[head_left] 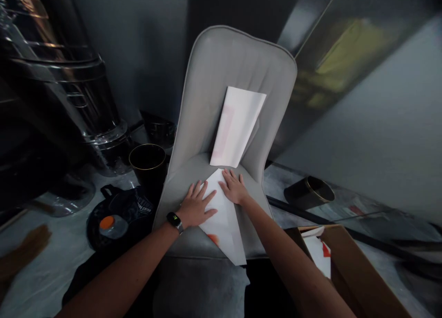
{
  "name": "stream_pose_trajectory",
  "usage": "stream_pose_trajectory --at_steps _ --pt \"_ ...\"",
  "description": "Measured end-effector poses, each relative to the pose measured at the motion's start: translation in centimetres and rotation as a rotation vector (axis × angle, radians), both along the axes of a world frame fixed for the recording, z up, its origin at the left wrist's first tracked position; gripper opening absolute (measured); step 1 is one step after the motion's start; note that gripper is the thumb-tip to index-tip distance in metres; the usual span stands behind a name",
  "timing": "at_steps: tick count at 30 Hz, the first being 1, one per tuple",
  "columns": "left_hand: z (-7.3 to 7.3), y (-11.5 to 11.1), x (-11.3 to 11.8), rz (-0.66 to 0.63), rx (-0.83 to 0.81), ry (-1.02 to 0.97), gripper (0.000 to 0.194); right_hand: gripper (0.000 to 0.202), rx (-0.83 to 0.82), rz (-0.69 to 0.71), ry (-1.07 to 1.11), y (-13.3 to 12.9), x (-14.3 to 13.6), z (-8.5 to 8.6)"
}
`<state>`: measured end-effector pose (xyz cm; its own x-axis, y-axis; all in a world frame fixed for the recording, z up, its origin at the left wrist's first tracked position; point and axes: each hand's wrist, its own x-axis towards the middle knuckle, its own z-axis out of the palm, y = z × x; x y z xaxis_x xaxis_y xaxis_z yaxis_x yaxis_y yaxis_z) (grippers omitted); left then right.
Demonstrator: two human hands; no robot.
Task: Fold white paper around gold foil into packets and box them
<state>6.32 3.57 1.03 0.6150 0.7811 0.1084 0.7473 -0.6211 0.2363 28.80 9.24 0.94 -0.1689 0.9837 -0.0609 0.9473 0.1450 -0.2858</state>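
A folded sheet of white paper point(226, 226) lies on the seat of a grey padded chair point(203, 69), one pointed end reaching past the front edge. An orange-red mark shows near its lower left side. My left hand point(196, 205), with a watch on the wrist, lies flat with spread fingers on the paper's left edge. On the upper right edge rests my right hand point(235, 187), fingers stretched out. Behind them a second folded white paper point(238, 124) leans upright against the backrest, with faint pink print showing.
To the left stand a black bin point(148, 163) with a gold rim and a dark bag point(134, 207) beside an orange-capped bottle point(113, 226). At right, another dark bin point(309, 192) lies tilted on the floor near an open cardboard box point(352, 262) holding white paper.
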Motion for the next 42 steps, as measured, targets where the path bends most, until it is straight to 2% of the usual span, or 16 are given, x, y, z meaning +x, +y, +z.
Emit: stream_pose_trajectory --at_steps 3,6,10,13,17,22,26,30,32,36,42 --pt "0.1 0.1 0.1 -0.011 0.016 0.017 0.068 0.064 -0.035 0.023 -0.028 -2.4 1.1 0.1" --pt "-0.1 0.3 0.0 -0.045 0.039 0.020 0.055 0.063 0.006 0.128 -0.044 -6.7 2.8 0.1" --pt "-0.4 0.5 -0.1 -0.066 0.059 -0.004 0.049 0.057 0.098 0.222 -0.059 -12.2 4.5 -0.1" --pt "-0.4 0.7 0.0 -0.054 0.053 -0.002 0.047 0.054 0.142 0.296 -0.022 -14.2 4.6 -0.2" --pt "0.1 0.7 0.1 -0.061 0.055 0.057 0.047 0.055 0.164 0.315 0.040 -14.9 4.2 -0.7" --pt "1.3 0.0 0.4 -0.145 0.084 0.101 0.050 0.056 0.229 0.290 0.076 -15.0 4.2 -1.5" --pt "1.7 0.0 0.3 -0.165 0.033 0.105 0.052 0.053 0.194 0.265 0.110 -14.9 4.3 -0.9" --pt "1.7 0.5 -0.1 -0.190 -0.002 0.120 0.049 0.048 0.163 0.170 0.145 -14.4 2.7 0.7" --pt "1.6 0.6 -0.3 -0.192 0.007 0.125 0.050 0.047 0.185 0.193 0.168 -14.2 1.4 1.1" --pt "1.2 0.5 -0.5 -0.196 0.024 0.131 0.050 0.048 0.203 0.335 0.221 -14.5 -0.6 0.3" --pt "0.6 0.6 -0.6 -0.221 0.021 0.099 0.048 0.051 0.279 0.283 0.218 -15.0 -0.8 -1.1"
